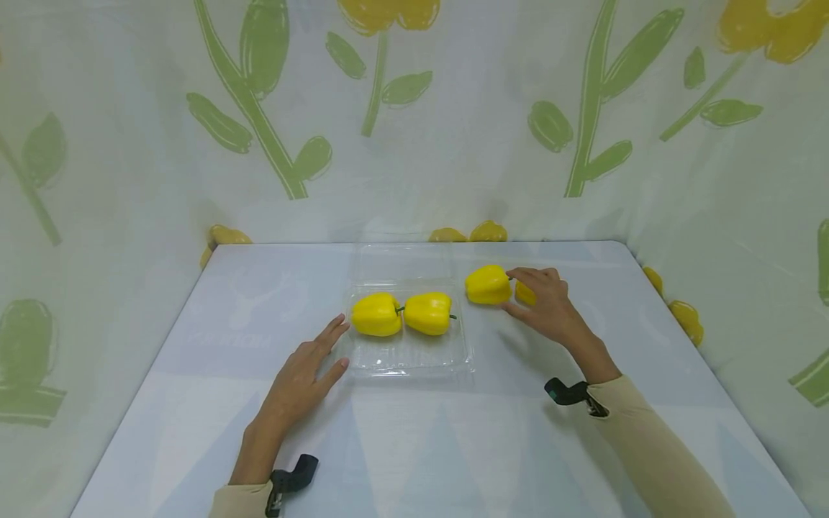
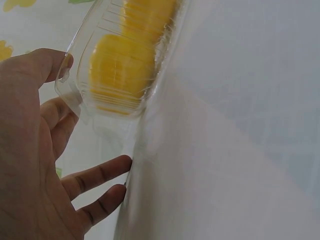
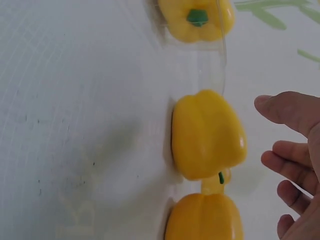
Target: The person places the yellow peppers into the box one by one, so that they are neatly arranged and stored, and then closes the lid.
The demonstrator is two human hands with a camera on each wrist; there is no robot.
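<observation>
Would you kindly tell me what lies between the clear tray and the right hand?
A loose yellow pepper lies on the table between the clear tray and the right hand, seen in the head view.

The person's left hand (image 1: 304,374) rested flat on the white table (image 1: 414,446), its fingertips (image 1: 338,324) at the left edge of the clear plastic clamshell tray (image 1: 408,356), which sat just beyond and to the right of that hand. Two yellow bell peppers (image 1: 401,314) lay side by side in the tray, touching. The tray's open lid (image 1: 401,262) lay behind them. To the right of the tray, the right hand (image 1: 547,302) hovered over two more yellow bell peppers on the table: one (image 1: 488,285) just left of its fingers, the other (image 1: 524,293) under its palm, mostly hidden.
</observation>
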